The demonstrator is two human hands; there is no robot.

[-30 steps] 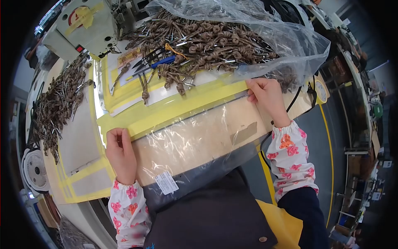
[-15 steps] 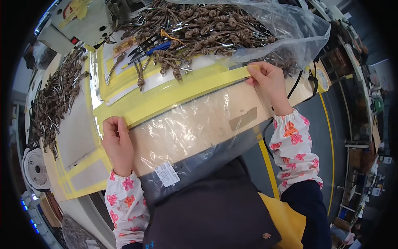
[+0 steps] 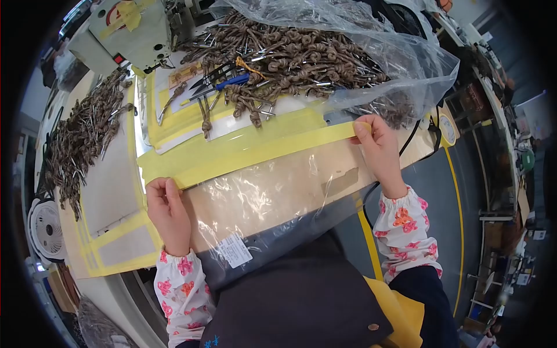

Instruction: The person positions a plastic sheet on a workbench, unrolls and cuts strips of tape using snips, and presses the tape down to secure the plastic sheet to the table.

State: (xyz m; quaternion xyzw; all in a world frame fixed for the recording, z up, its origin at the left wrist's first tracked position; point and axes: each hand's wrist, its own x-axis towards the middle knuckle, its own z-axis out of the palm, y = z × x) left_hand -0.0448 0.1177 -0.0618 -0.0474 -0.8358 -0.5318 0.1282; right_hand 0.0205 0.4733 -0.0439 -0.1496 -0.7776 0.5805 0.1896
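Observation:
A long strip of yellow tape (image 3: 272,152) runs between my two hands along the near part of the table. My left hand (image 3: 168,211) pinches its left end, thumb against the fingers. At the right end, my right hand (image 3: 380,148) grips the tape between thumb and fingers. Behind the strip, other yellow tape covers part of the tabletop. Below it, a clear plastic sheet (image 3: 255,200) with a white printed label (image 3: 234,250) hangs over the near edge. Whether the strip touches the table along its middle I cannot tell.
Brown knotted cords with metal tips are heaped (image 3: 307,52) at the back beside a clear plastic bag (image 3: 406,64), with more cords (image 3: 87,133) at left. A blue-handled tool (image 3: 232,81) lies before the heap. A sewing machine (image 3: 125,35) stands back left; a white fan (image 3: 47,229) is at far left.
My right hand has come down toward me with its end of the tape. My left hand keeps its pinch and has hardly shifted. The whole view has moved slightly.

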